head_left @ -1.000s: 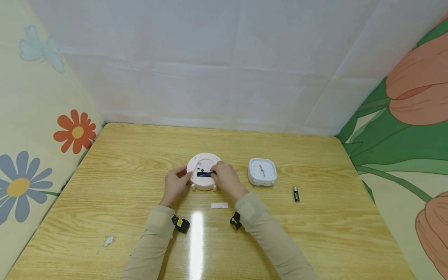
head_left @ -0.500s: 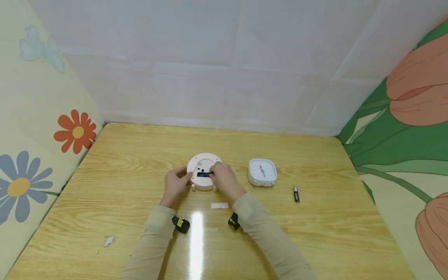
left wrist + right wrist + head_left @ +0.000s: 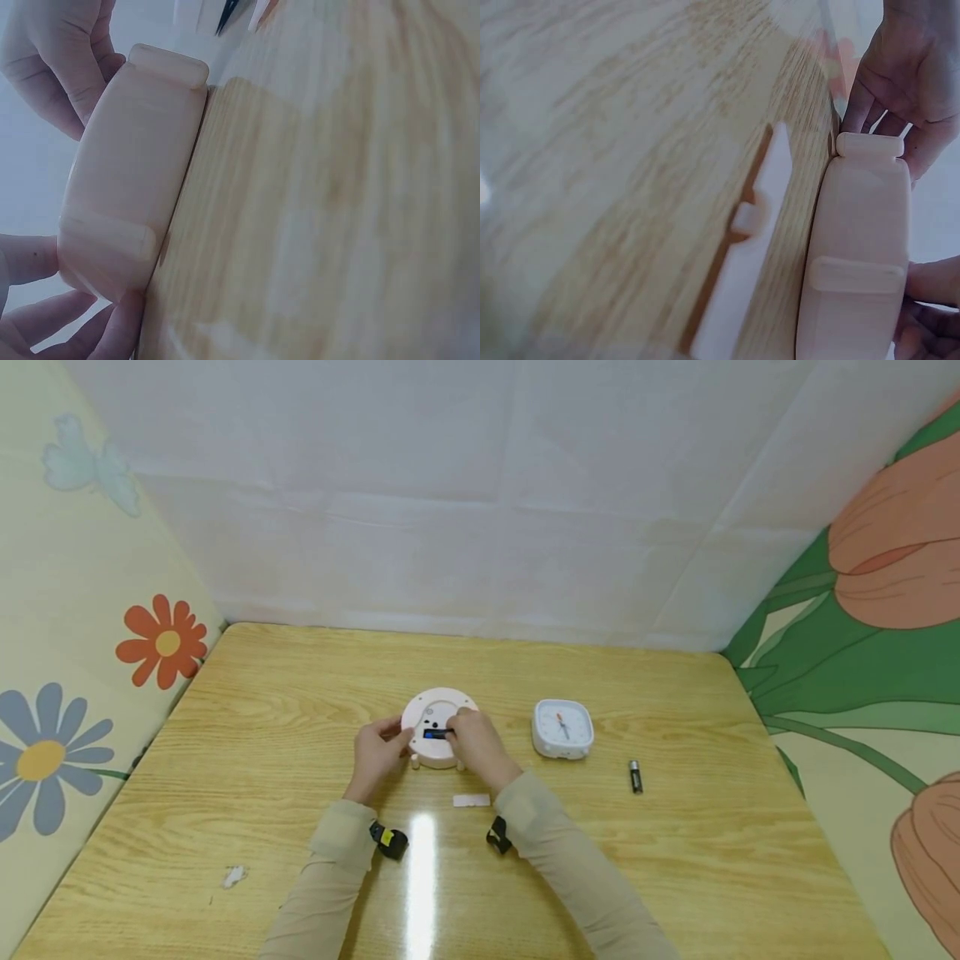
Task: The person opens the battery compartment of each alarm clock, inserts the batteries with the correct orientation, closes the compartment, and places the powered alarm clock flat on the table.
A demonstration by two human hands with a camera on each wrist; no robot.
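A round pale pink clock (image 3: 420,710) lies with its back up on the table, its two short feet toward the person. My left hand (image 3: 377,757) grips its left edge between thumb and fingers; in the left wrist view the fingers (image 3: 120,322) reach round its side. Over the slot in the back, my right hand (image 3: 482,745) pinches a dark battery with a blue part (image 3: 433,734), partly hidden by the fingertips. How deep the battery sits cannot be told. The right wrist view shows the clock's side (image 3: 855,217) and a flat pink cover (image 3: 750,270) beside it.
To the right stands a white square clock (image 3: 562,728), and farther right lies a black battery (image 3: 636,777). The pink cover (image 3: 471,800) lies in front of the round clock. A small white scrap (image 3: 234,876) is at the front left of the table (image 3: 735,860).
My right hand has shifted slightly left over the slot, and its forearm has moved a little the same way. More blue shows in the slot. My left hand keeps its grip.
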